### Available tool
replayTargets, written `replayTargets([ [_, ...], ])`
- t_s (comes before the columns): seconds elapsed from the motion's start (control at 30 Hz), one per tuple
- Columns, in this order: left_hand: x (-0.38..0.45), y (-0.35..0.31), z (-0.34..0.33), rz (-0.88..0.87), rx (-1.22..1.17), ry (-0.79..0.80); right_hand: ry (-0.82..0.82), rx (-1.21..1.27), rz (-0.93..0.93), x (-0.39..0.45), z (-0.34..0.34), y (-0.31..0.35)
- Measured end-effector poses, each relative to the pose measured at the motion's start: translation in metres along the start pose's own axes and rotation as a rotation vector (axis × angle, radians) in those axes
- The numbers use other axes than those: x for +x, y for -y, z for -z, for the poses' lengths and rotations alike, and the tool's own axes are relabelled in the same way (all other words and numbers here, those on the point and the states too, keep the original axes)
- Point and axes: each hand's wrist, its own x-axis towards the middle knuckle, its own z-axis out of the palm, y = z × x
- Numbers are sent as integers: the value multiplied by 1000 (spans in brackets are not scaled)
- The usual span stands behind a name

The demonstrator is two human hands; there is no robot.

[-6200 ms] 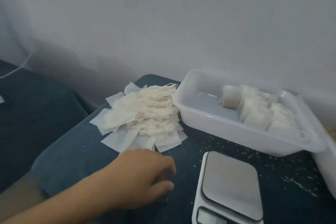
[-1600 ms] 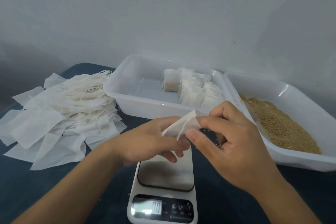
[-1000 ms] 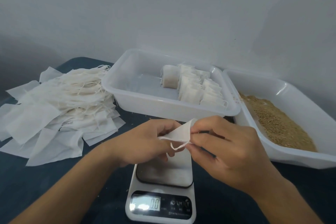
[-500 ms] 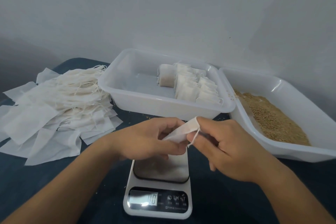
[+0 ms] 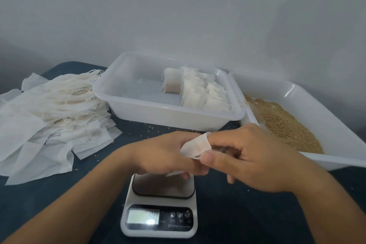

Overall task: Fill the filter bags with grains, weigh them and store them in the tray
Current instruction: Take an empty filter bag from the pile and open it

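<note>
Both hands, left hand [image 5: 164, 154] and right hand [image 5: 251, 158], pinch one filter bag [image 5: 195, 145] over a grain-speckled dark blue tabletop [image 5: 237, 214], plain white wall [image 5: 178, 16] behind.

Place: you're at a small home-style packing bench, prob. makeshift
Signs: plain wall [image 5: 178, 6]; dark cloth top [image 5: 227, 214]; kitchen scale [image 5: 160, 216]; plastic trays [image 5: 168, 119]

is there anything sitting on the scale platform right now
No, the scale platform is bare; the filter bag is held above it by the left hand and right hand.
</note>
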Motion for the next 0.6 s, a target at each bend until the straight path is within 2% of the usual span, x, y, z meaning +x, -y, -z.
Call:
replayTargets([
  [0.07, 0, 6, -2, -28, -3, -101, -117, 84, -15, -6, 13, -9],
  [0.1, 1, 9, -3, -38, 3, -151, -261, 143, -55, -8, 22, -19],
  [0.17, 0, 16, -3, -58, 6, -229, -590, 128, -257, -8, 41, -52],
  [0.2, 1, 18, -3, -74, 4, -254, -676, -2, -413, -7, 50, -73],
  [0.23, 1, 20, -4, -90, 0, -276, -656, -164, -590, -7, 58, -93],
  [0.3, 3, 22, -5, -105, -16, -335, -420, -354, -868, -5, 64, -125],
  [0.33, 5, 23, -6, -99, -14, -369, -301, -371, -926, -2, 63, -137],
  [0.43, 7, 29, -7, -59, -9, -441, -104, -383, -953, 12, 55, -151],
  [0.6, 5, 30, -11, -61, -40, -490, -11, -455, -1022, 25, 48, -157],
])
